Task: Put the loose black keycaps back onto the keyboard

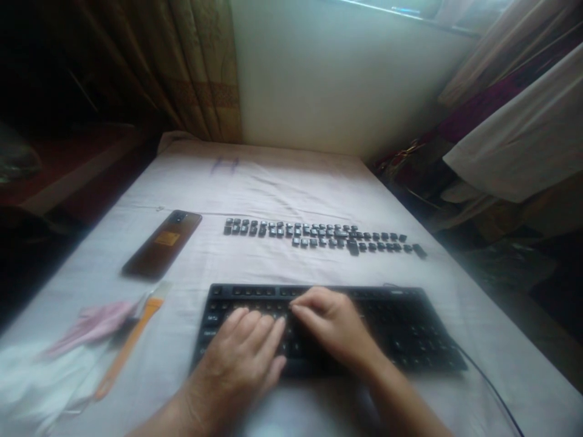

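Note:
A black computer keyboard [410,358] lies across the cloth in front of me, with many keys off its right and middle parts. My left hand [246,352] rests flat over its left side, fingers stretched out across the keys. Over the upper middle of the board is my right hand [330,321], thumb and forefinger pinched together at the keys; whatever is between the fingertips is hidden. Beyond the keyboard, loose black keycaps [305,229] are laid out in rows.
A brown phone [155,252] lies face down at the left. Nearer are an orange-handled brush [130,349], a pink cloth [93,325] and whitish cloth or plastic [40,379]. The keyboard's cable [489,385] trails off at the right. A curtain [204,73] hangs behind.

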{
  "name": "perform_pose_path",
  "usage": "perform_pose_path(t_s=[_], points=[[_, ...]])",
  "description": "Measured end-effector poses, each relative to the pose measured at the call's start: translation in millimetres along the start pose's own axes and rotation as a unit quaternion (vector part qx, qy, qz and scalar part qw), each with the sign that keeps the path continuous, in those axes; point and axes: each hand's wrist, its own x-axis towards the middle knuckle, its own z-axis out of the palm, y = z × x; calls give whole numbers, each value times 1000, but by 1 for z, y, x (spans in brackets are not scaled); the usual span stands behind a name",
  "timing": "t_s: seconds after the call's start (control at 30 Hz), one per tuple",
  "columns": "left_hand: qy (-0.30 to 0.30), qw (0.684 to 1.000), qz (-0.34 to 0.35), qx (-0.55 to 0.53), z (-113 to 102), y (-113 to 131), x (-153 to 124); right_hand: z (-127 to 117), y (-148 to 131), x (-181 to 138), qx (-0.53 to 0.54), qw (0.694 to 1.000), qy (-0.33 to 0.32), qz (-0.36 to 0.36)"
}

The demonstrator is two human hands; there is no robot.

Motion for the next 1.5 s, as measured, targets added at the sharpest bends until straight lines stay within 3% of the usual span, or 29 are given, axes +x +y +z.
perform_pose_path(t_s=[0.23,0.43,0.57,0.67,0.83,1.0,1.23,1.5], points=[[-1,1000,8,16,-1,-1,-1,-17,6,5,153,986,4,67],[18,1000,-2,19,2,-1,-4,-18,7,3,177,981,10,72],[46,999,-9,14,8,-5,-6,-23,6,11,96,995,20,17],[70,998,0,10,14,-11,-6,-31,6,27,-53,996,52,-42],[93,995,16,22,20,-16,-6,-38,7,65,-314,944,95,-40],[91,996,12,19,19,-14,-6,-35,8,90,-370,924,79,-52],[70,998,-4,2,12,-9,-5,-31,5,102,-422,903,44,-63],[12,1000,5,19,3,-7,-3,-24,6,110,-424,903,32,-60]])
